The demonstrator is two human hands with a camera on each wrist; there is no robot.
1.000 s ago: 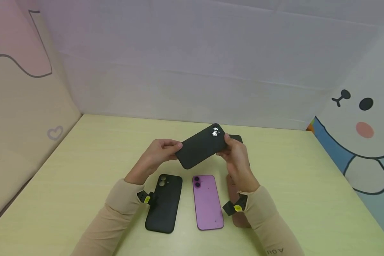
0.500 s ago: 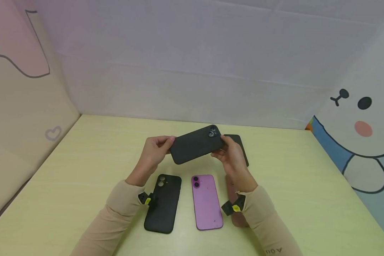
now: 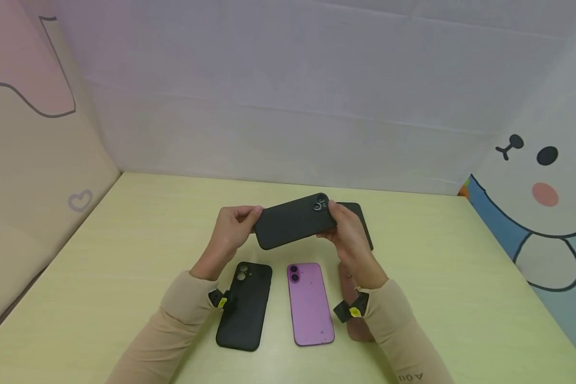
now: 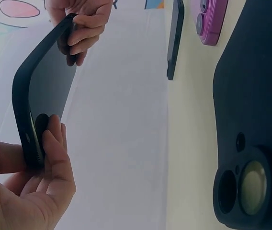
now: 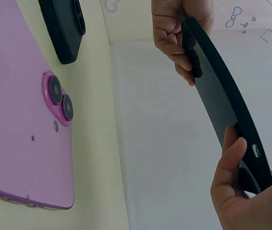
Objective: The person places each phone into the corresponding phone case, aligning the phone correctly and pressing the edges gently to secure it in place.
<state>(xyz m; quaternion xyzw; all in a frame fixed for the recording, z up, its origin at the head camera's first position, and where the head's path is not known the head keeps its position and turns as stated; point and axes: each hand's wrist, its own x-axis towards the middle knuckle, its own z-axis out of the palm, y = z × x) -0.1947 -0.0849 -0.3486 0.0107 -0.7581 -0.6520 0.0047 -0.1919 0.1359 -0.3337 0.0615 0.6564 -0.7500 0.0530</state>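
Note:
Both hands hold a phone in a black case (image 3: 293, 221) above the table, its back with the camera lenses facing up in the head view. My left hand (image 3: 232, 226) pinches its left end, thumb on top and fingers beneath. At the lens end my right hand (image 3: 348, 229) grips the other end the same way. In the wrist views a dark, glossy screen (image 5: 212, 98) shows on the underside, with fingertips against it. Below lie a black phone case (image 3: 245, 306) with see-through camera holes and a purple phone (image 3: 312, 304), lenses up.
A brownish-pink phone-shaped thing (image 3: 360, 328) lies partly hidden under the right wrist. Behind the right hand, a dark flat phone-shaped thing (image 3: 362, 216) rests on the pale table (image 3: 437, 266). A white cloth wall (image 3: 288, 106) stands at the back, printed panels at both sides.
The cased phone has shifted slightly left and turned closer to level, both hands moving with it. Bright glare on its lenses has faded. Everything on the table stays put.

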